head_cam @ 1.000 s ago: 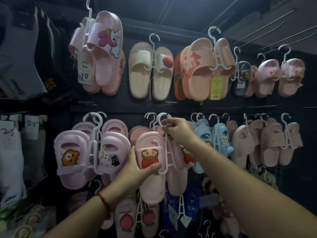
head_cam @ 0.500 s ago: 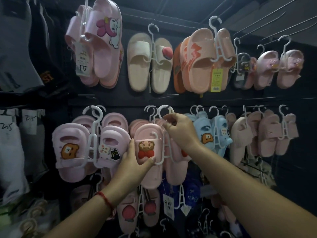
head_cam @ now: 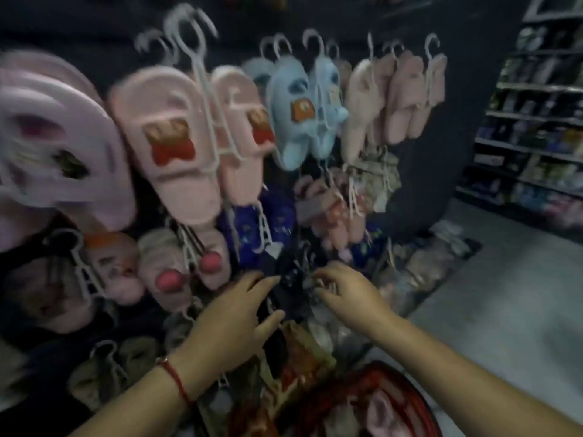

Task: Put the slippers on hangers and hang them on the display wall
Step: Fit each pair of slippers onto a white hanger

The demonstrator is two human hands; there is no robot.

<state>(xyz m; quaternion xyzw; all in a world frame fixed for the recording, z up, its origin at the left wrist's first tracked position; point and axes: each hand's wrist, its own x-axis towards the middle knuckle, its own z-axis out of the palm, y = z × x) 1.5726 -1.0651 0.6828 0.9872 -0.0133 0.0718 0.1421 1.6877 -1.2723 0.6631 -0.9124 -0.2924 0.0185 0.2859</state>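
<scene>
Bear slippers (head_cam: 176,143) now hung, hands lower.

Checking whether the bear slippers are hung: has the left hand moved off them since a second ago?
Yes. The left hand has dropped below the pink bear slippers, which hang free on their white hanger, and reaches toward dark items lower on the wall.

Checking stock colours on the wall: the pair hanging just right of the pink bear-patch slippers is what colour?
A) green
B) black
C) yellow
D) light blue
D: the light blue slippers hang on white hooks directly right of the pink bear-patch slippers.
</scene>
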